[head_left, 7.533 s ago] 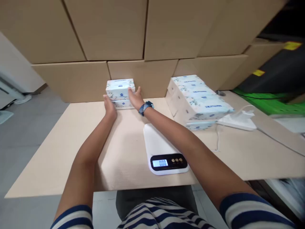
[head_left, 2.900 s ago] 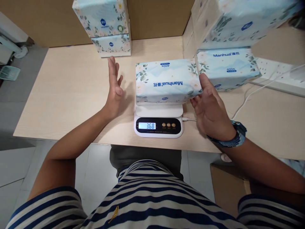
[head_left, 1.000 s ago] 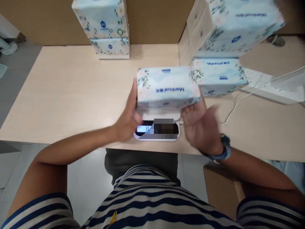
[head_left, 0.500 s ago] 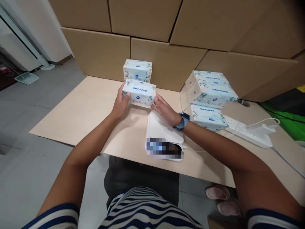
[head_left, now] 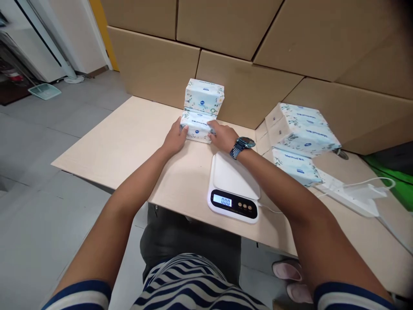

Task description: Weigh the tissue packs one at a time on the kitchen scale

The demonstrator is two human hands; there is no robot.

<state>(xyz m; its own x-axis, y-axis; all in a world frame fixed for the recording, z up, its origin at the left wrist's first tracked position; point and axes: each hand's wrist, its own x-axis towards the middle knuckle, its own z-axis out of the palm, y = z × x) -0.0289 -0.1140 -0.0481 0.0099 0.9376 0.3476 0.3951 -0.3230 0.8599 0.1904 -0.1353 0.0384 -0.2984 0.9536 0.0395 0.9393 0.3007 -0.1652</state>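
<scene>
Between my two hands is a light-blue, flower-printed tissue pack (head_left: 197,125), low on the table in front of a taller-standing stack of the same kind (head_left: 204,95). My left hand (head_left: 176,137) grips its left end, thumb on the front. On the right end, my right hand (head_left: 222,135) has its thumb and fingers pressed to the pack. A white digital scale (head_left: 237,177) lies just nearer to me than my right hand, its display reading 0.00 and nothing on its plate.
More tissue packs (head_left: 303,127) are piled at the right, one lower pack (head_left: 296,167) in front. A white power strip (head_left: 348,196) with plugs and cables lies beyond my right forearm. Large cardboard boxes (head_left: 226,86) wall off the table's back edge.
Both hands have lowered the tissue pack from the air to the table, against the pack behind it. The view has swung slightly left, and the scale's display now shows clearly.
</scene>
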